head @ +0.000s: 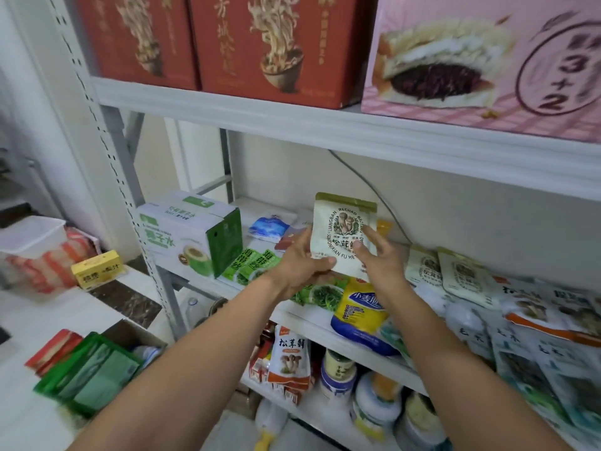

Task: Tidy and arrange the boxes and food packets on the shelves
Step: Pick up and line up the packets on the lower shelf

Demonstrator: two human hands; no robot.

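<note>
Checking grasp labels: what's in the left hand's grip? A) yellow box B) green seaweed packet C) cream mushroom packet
C: the left hand pinches the lower left corner of the cream mushroom packet, with the right hand touching its right side.

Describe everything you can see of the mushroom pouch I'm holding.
The mushroom pouch is a cream, plastic-looking packet with an olive top band and a round mushroom emblem ringed by lettering. It is upright above the middle shelf. The left hand grips its bottom edge; the right hand holds its right side.
</note>
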